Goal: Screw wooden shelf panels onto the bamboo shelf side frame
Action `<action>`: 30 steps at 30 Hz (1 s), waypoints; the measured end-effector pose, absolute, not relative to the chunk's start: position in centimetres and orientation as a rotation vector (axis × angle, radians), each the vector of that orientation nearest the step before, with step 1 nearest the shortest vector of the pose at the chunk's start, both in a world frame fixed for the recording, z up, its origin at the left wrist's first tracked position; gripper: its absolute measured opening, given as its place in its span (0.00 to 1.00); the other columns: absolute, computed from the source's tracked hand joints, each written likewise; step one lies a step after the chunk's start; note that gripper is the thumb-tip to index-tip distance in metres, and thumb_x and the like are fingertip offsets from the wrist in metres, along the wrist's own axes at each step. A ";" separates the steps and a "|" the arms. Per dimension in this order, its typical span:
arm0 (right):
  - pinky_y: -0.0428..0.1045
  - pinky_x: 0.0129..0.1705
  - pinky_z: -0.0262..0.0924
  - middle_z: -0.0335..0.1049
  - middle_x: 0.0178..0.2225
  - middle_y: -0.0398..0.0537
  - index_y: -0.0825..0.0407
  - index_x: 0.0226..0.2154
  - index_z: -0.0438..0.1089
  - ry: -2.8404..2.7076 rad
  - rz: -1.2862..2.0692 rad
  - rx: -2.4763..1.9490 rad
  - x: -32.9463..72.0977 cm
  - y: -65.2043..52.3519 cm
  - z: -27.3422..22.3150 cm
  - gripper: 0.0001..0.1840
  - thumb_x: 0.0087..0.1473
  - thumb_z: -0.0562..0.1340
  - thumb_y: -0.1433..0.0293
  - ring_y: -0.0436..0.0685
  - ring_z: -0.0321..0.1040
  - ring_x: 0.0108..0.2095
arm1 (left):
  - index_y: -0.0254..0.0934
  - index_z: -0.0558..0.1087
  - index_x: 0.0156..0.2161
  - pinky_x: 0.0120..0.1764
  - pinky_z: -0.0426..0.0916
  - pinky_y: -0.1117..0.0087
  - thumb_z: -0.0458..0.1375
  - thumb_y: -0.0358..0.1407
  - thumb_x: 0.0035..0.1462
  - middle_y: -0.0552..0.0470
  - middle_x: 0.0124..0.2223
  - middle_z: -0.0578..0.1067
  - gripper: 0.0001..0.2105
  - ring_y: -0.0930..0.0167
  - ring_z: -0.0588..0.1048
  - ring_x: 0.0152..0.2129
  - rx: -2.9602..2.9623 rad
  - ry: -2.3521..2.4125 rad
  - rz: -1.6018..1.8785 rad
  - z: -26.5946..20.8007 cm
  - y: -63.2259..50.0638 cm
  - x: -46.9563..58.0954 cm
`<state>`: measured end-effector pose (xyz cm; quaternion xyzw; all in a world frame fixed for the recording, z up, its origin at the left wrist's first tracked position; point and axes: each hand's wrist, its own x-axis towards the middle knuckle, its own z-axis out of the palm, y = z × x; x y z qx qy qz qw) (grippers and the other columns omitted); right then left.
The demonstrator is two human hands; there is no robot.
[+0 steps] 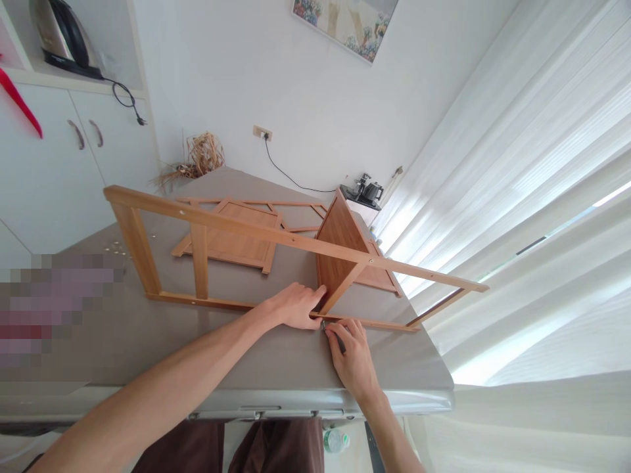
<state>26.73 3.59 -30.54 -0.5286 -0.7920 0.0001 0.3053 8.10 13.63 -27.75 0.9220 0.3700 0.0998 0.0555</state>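
Observation:
A wooden ladder-like side frame (236,226) stands on its long edge across the grey table, with a wooden shelf panel (340,243) upright against its crosspiece. My left hand (298,306) is closed around the lower rail where the panel meets it, fingers behind and thumb by the joint. Just right of it, my right hand (351,345) pinches a small metal piece (324,324) against the lower rail. Its shape is mostly covered by my fingertips, so I cannot tell whether it is a screw or a key.
Behind the frame lie another wooden panel (241,236), a second frame (300,203) and a further panel (382,279). Several small fittings (116,248) are scattered at left. Dried stalks (204,154) sit at the far corner; curtains (532,197) hang along the right.

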 end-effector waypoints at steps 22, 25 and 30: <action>0.55 0.46 0.58 0.66 0.38 0.48 0.48 0.39 0.70 -2.099 0.034 -1.396 26.7 3.6 -30.4 0.10 0.64 0.53 0.71 0.58 0.61 0.42 | 0.35 0.63 0.49 0.27 0.67 0.62 0.53 0.52 0.51 0.45 0.31 0.79 0.26 0.54 0.79 0.28 2.817 1.142 0.316 -27.8 13.7 8.2; 0.55 0.45 0.58 0.66 0.38 0.48 0.47 0.39 0.69 -2.095 0.031 -1.397 26.6 3.6 -30.2 0.10 0.64 0.53 0.72 0.58 0.61 0.41 | 0.35 0.63 0.48 0.27 0.66 0.62 0.53 0.52 0.51 0.46 0.30 0.79 0.26 0.54 0.79 0.28 2.809 1.147 0.322 -27.8 13.8 8.2; 0.55 0.45 0.57 0.66 0.38 0.48 0.47 0.38 0.69 -2.088 0.029 -1.402 26.6 3.6 -30.4 0.09 0.64 0.54 0.72 0.58 0.62 0.41 | 0.36 0.62 0.48 0.26 0.65 0.62 0.54 0.52 0.51 0.47 0.31 0.79 0.25 0.54 0.79 0.27 2.803 1.122 0.340 -28.0 14.0 8.1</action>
